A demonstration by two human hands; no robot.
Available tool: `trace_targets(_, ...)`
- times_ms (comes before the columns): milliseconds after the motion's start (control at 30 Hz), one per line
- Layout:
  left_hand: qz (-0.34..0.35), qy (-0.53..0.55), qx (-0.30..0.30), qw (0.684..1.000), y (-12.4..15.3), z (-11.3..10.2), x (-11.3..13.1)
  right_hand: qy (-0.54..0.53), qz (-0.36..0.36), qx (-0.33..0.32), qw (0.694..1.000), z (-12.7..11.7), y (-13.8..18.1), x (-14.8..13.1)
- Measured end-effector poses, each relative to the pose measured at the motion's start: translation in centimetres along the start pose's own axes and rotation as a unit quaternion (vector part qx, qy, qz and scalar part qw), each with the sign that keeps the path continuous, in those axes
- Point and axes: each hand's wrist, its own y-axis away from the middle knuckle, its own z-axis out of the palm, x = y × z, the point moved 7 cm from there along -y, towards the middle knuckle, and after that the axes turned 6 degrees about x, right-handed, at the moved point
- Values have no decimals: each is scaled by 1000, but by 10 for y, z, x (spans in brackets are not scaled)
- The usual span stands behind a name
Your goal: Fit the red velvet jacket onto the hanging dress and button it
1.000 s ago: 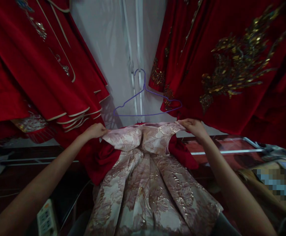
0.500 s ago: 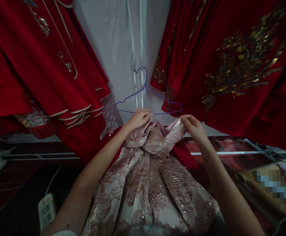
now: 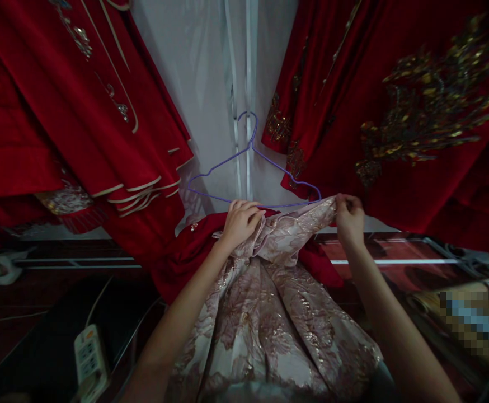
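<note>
A pink and gold brocade dress point(image 3: 269, 313) lies spread toward me over a red garment point(image 3: 186, 252). My left hand point(image 3: 241, 223) is closed on the bunched top middle of the dress, right under the bottom wire of a purple wire hanger point(image 3: 253, 168). My right hand point(image 3: 349, 219) pinches the dress's right shoulder edge and holds it stretched up by the hanger's right end. The hanger hangs against a white wall point(image 3: 211, 84).
Red embroidered garments hang at the left point(image 3: 60, 112) and right point(image 3: 395, 112). A white power strip point(image 3: 88, 361) lies at the lower left on a dark surface. A dark reddish tabletop point(image 3: 379, 257) runs behind the dress.
My left hand moved from the dress's left shoulder to the middle top, bunching the fabric beneath the hanger. My right hand shifted right and up, pulling the right shoulder taut.
</note>
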Motion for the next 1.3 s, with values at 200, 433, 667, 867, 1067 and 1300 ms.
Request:
trace_targets(200,-11,19,-12,1000,-3,1,-5,9,-16,-28,999,10,-2,-13)
trace_targets(433,-36,40,-13,998,-4,-4,-9,96,-73,-57,991,37,-14,-21)
trace_targets(667,-40,44,-9,998,-2,-7,-9,137,-32,-11,990,12,-26,11)
trace_targets(867,-38,57,-1,998,-3,-4,-9,76,-100,-100,987,30,-18,-21)
trace_targets(1067,-39,43,4,998,0,-11,-11,104,-125,-71,984,21,-12,-39)
trace_targets(1300,-45,39,1,998,1,-8,-12,121,-89,-24,988,-2,-18,-21)
